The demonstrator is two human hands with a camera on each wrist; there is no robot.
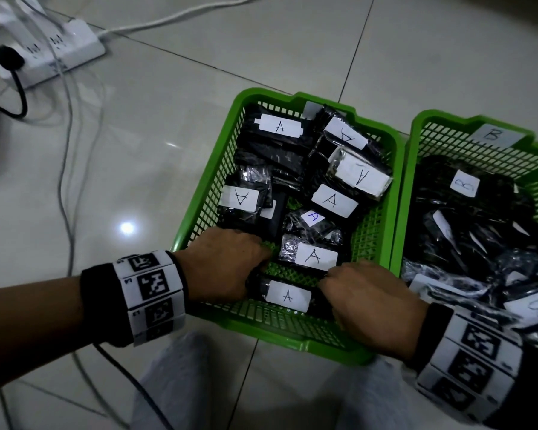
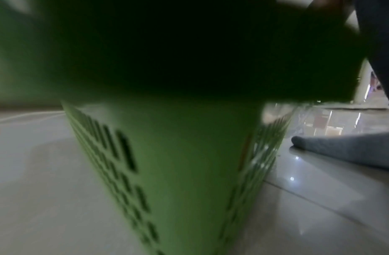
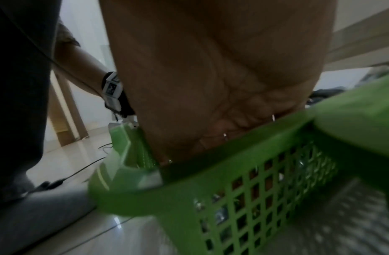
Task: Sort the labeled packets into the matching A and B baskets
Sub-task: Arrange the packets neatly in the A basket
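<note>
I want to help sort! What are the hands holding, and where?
Both hold one black packet marked A in the left basket: left hand at its left end, right hand at its right end.

wrists: black bands (image 1: 106,305) | white marker tags (image 1: 151,294) (black-patterned squares) | trousers: grey (image 1: 174,383)

Two green mesh baskets (image 1: 398,169) sit side by side on the tiled floor. In the left one, eight packets show a white label marked A (image 1: 280,126); a ninth label is mostly hidden. In the right one, two packets show a B label (image 1: 464,183); the rest are too tangled to count. Two hands (image 1: 227,265) reach in, each wrist wearing one marker band (image 1: 151,294). One white power strip (image 1: 48,52) lies far left.
</note>
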